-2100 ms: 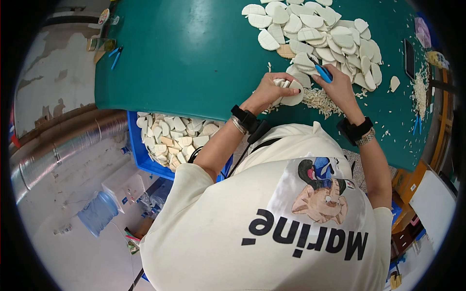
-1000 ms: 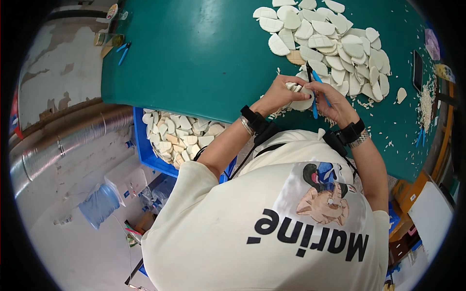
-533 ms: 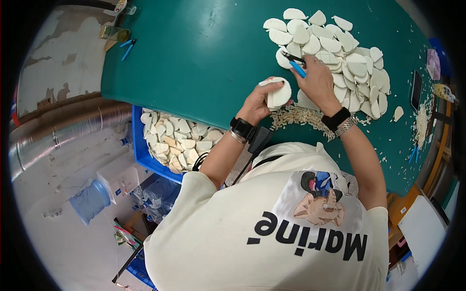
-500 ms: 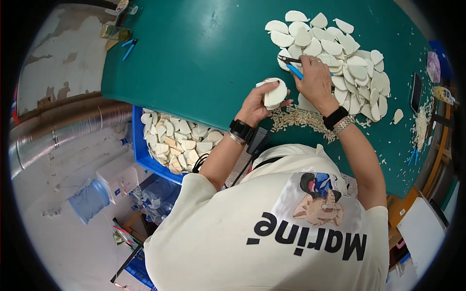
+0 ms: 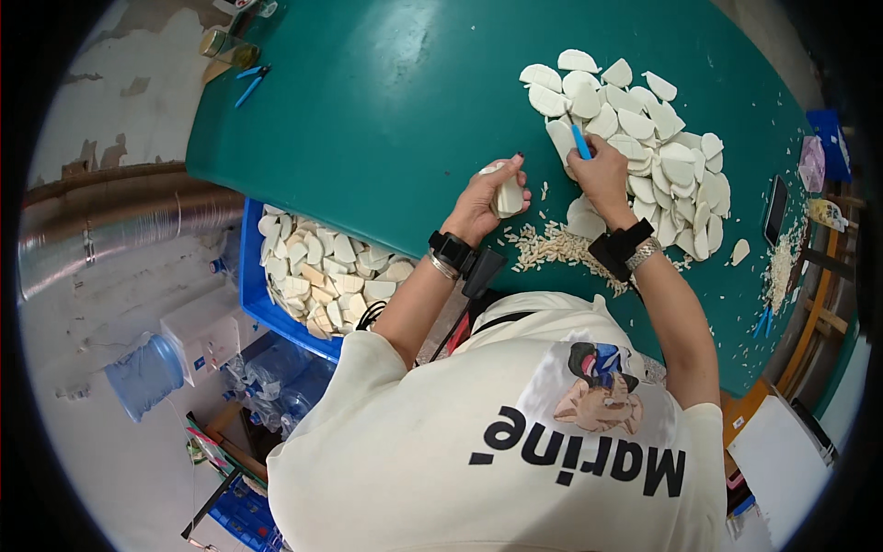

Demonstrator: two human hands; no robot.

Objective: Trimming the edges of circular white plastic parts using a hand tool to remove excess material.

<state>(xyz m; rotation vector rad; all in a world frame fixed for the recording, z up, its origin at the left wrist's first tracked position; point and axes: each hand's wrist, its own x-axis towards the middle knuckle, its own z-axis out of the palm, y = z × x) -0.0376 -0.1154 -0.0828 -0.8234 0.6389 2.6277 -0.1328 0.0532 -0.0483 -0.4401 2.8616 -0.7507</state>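
Green-topped work table (image 5: 368,110). Left hand (image 5: 486,198) closed around one pale, half-round flat piece (image 5: 509,193), held just above the table. Right hand (image 5: 602,170) gripping a blue-handled tool (image 5: 579,141), its tip among a spread pile of matching pale half-round pieces (image 5: 662,147). Heap of small pale trimmings (image 5: 552,247) at the near table edge, between the wrists. Blue plastic crate (image 5: 253,285) beside the table, filled with similar pieces. Dark phone (image 5: 775,210) near the right edge.

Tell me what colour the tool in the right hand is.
Blue handle, seen in the head view.
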